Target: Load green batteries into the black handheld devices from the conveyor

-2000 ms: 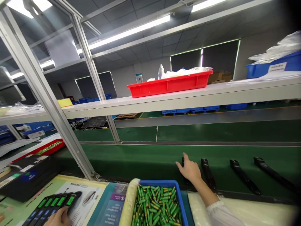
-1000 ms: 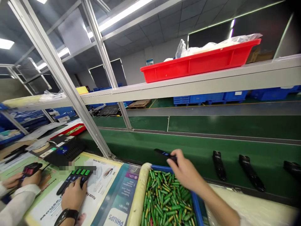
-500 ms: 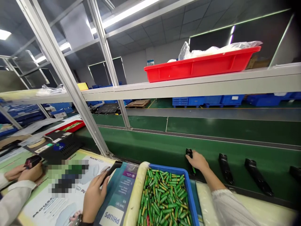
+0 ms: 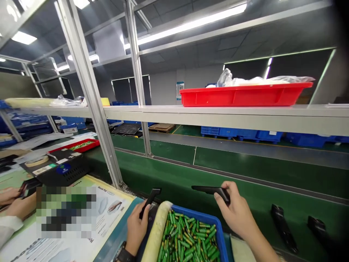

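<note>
My left hand (image 4: 137, 223) is closed round a slim black plastic device (image 4: 148, 203) shaped like a shaver handle, its head pointing up and right. A second black plastic device (image 4: 211, 190) is gripped in my right hand (image 4: 236, 209), raised over the green conveyor belt; it lies nearly level, its thin end pointing left. Between and below my hands stands a blue bin (image 4: 223, 236) full of green cylindrical batteries (image 4: 188, 236). A pale yellow padded roll (image 4: 156, 233) runs along the bin's left side.
More black devices (image 4: 283, 227) lie on the green belt (image 4: 169, 182) at the right. A shelf (image 4: 218, 117) with a red tray (image 4: 245, 96) crosses above. At left, a co-worker's hands (image 4: 23, 203) hold a dark object near a black box (image 4: 60, 169).
My right hand has lifted the black device off the belt and turned it nearly level. My left hand, with its device, has moved right towards the bin. The view has shifted.
</note>
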Tool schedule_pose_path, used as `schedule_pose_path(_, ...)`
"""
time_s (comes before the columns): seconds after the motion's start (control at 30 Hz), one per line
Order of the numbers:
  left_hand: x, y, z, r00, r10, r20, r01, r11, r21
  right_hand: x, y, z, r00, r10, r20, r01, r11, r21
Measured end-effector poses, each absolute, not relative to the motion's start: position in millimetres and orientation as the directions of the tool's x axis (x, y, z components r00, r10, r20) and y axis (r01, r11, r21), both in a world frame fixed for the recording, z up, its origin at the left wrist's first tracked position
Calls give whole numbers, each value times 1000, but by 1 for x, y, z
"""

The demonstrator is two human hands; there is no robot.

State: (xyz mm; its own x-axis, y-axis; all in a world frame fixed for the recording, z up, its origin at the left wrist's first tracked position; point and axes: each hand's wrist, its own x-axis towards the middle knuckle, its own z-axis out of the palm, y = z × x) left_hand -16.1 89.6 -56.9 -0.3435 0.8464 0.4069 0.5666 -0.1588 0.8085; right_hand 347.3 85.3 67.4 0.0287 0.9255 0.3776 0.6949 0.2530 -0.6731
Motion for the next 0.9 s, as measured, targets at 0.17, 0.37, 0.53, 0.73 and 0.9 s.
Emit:
schedule_pose_path(0.17,-23,87,-61,-497,802,332,455,-85,886,272,60,35,-256,890,378,557,455,-695)
schedule_pose_path(0.37,-25,90,-64,-442,851,283,396,-98,913,293,73,43,-164,921,352,609,376,-698)
schedule_pose_path(0.53,-18,86,-59,-375,852,366,445,-180,877,280,62,39,-257,813,522,593,560,-579)
schedule_pose_path(0.73,-21,85,-61,-422,841,339,447,-133,885,292,63,50,-151,948,280,542,316,-779)
schedule_pose_path(0.9,-26,91,-67,-417,853,313,447,-107,888,383,124,22,318,902,292,592,51,-804)
